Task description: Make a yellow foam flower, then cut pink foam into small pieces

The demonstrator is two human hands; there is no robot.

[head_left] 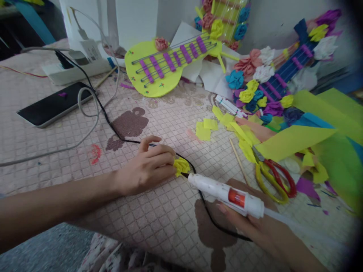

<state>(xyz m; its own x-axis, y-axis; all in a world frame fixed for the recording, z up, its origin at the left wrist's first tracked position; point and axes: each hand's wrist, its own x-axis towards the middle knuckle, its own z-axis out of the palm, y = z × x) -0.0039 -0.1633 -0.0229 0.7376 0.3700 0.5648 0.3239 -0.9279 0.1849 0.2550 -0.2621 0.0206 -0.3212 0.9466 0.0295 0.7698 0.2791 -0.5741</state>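
My right hand (252,223) is wrapped round a white hot glue gun (212,187) with a red window and a glue stick (295,223) trailing from its back. Its dark nozzle points left and meets the edge of a yellow paper flower (181,165), or stops just short; I cannot tell which. My left hand (151,166) rests on the cloth, its fingertips closed on the flower's left side and partly hiding it. A black cord (132,141) runs under the left fingers, past the flower and below the glue gun.
A yellow paper guitar (153,81) and a dark blue flower-covered one (279,85) lie at the back. Scissors (276,177), a thin stick (237,155) and yellow paper sheets (297,141) are at right. A phone (56,104) and power strip (76,70) occupy the left.
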